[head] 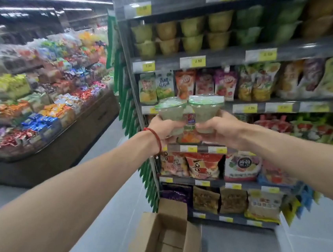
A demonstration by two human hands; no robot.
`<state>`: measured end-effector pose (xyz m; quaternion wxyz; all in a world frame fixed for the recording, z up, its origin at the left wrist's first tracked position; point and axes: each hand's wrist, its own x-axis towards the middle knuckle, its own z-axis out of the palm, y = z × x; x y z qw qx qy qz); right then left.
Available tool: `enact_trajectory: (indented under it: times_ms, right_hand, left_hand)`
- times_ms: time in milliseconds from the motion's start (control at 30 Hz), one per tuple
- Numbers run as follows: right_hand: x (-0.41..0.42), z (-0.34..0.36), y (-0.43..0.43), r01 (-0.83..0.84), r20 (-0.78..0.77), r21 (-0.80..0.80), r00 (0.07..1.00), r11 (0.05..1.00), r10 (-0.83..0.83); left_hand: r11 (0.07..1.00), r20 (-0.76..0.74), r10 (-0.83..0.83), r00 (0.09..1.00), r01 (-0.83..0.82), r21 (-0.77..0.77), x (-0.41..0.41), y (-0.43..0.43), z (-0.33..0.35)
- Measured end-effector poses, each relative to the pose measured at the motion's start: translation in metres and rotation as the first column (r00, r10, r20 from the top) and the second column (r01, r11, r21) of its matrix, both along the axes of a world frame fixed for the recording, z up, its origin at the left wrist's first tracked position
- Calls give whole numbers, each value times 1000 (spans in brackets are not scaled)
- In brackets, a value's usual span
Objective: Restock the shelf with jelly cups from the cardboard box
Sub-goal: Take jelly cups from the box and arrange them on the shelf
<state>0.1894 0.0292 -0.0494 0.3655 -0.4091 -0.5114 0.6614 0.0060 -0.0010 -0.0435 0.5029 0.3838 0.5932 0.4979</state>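
left hand (pixel 166 129) fingers grip clear tapered jelly cup (pixel 171 114) | right hand (pixel 221 127) fingers grip twin cup (pixel 207 110)

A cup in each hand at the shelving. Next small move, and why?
Probably lift both higher: the left hand and right hand grip the left jelly cup and right jelly cup level with the pouches, while matching stacked cups sit on the shelf above.

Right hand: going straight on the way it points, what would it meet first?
Probably the left jelly cup: the right hand holds its right jelly cup rim to rim with it. Shelf pouches lie behind; depth unclear.
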Motion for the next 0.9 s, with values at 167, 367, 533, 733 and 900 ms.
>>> enact_trajectory:
  times_ms: [167, 367, 533, 733, 900]
  right_hand:
    - [-12, 49, 13, 22, -8, 128, 1000, 992, -21]
    - [-43, 105, 45, 79, 52, 282, 994, 956, -97]
    - [-70, 147, 78, 161, 60, 432, 977, 887, -206]
    - [-94, 192, 109, 215, 25, 545, 962, 810, -273]
    - [-109, 230, 145, 221, 59, 663, 937, 715, -345]
  left_hand:
    - [990, -19, 33, 999, -30, 136, -8, 16, 53]
    - [953, -114, 29, 993, 7, 304, -34, 49, 116]
    - [913, -217, 39, 975, 53, 404, -63, 82, 166]
    - [864, -313, 102, 944, 71, 498, -91, 117, 214]
    - [810, -305, 240, 922, -18, 586, -103, 155, 250]
